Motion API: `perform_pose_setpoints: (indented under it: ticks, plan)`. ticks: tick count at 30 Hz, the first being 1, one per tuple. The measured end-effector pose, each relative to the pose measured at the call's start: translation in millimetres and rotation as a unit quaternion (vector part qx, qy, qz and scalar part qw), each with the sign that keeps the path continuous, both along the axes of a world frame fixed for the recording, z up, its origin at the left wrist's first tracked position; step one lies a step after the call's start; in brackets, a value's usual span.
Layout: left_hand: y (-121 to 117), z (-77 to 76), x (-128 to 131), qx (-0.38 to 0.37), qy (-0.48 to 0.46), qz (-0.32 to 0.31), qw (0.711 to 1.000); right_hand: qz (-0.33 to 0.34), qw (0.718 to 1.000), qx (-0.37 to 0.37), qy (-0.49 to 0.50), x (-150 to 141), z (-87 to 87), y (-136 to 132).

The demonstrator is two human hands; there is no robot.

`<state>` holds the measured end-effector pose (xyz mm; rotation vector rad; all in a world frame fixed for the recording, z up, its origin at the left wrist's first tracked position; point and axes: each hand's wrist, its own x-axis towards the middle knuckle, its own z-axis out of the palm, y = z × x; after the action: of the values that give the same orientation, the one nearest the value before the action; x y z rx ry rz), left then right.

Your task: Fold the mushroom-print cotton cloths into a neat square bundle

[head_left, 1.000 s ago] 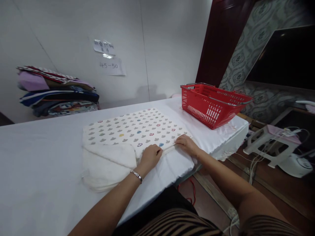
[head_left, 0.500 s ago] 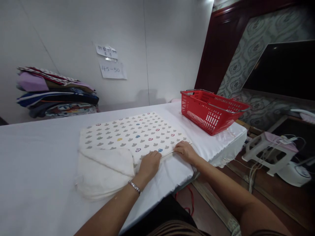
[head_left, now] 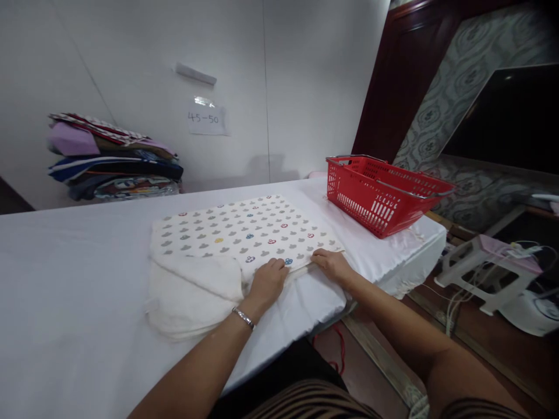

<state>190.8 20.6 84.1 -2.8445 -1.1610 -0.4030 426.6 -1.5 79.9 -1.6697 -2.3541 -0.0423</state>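
Note:
A white printed cloth [head_left: 257,233] lies spread on the white-covered table [head_left: 78,279]. Small grey shapes cover it, a few of them in red, blue or yellow. Its near left part is turned over and shows a plain, soft-looking white side [head_left: 196,291]. My left hand [head_left: 269,282], with a bracelet at the wrist, grips the cloth's near edge, fingers curled. Farther right along the same edge, my right hand [head_left: 332,266] pinches the cloth near its right corner. Both thumbs are mostly hidden.
A red plastic basket [head_left: 384,201] with metal handles stands at the table's right end. Folded fabrics [head_left: 117,160] are stacked at the back left against the wall. Beyond the table's right side is a stool [head_left: 493,262] with cables on it.
The view has shifted slightly, so everything sits a little to the right. Both hands keep their places on the cloth's near edge. The upper paper on the wall has curled up.

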Motion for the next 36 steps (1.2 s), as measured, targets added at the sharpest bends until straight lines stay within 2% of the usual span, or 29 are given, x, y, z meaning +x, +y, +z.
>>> perform_pose_setpoints:
  ticks: [5,9,15,20,23,27,30,33,36]
  plan:
    - [-2.2,-4.4,0.3,-0.027,0.007,-0.007,1.0,0.045,0.999,-0.013,0.019,1.9,-5.1,-2.4]
    - [-4.6,-2.8,-0.3,-0.043,-0.004,-0.006,0.999,0.053,0.998,-0.03,0.028,5.3,-0.5,-6.0]
    - [-10.5,5.7,-0.6,-0.058,-0.011,-0.012,0.998,0.062,0.997,-0.045,0.016,6.8,9.6,-11.7]
    - [-13.8,10.9,-1.5,-0.063,-0.006,-0.018,0.998,0.048,0.998,-0.035,0.024,17.0,8.1,-12.0]
    - [-12.8,8.5,-2.1,-0.057,-0.013,-0.022,0.998,0.014,0.999,-0.011,0.05,35.4,1.3,-11.0]
    - [-12.3,8.4,-0.5,-0.055,-0.006,-0.013,0.998,-0.029,0.99,0.009,0.14,63.4,-6.4,-8.3]
    - [-12.7,10.3,1.4,-0.054,0.01,-0.004,0.998,-0.138,0.962,0.008,0.237,76.9,-5.3,-3.5]
    - [-11.9,9.9,2.1,-0.049,0.023,-0.004,0.999,-0.256,0.926,-0.016,0.277,83.1,0.1,2.5]
    - [-10.7,7.4,1.9,-0.043,0.019,-0.008,0.999,-0.291,0.916,-0.064,0.267,84.2,6.5,8.3]
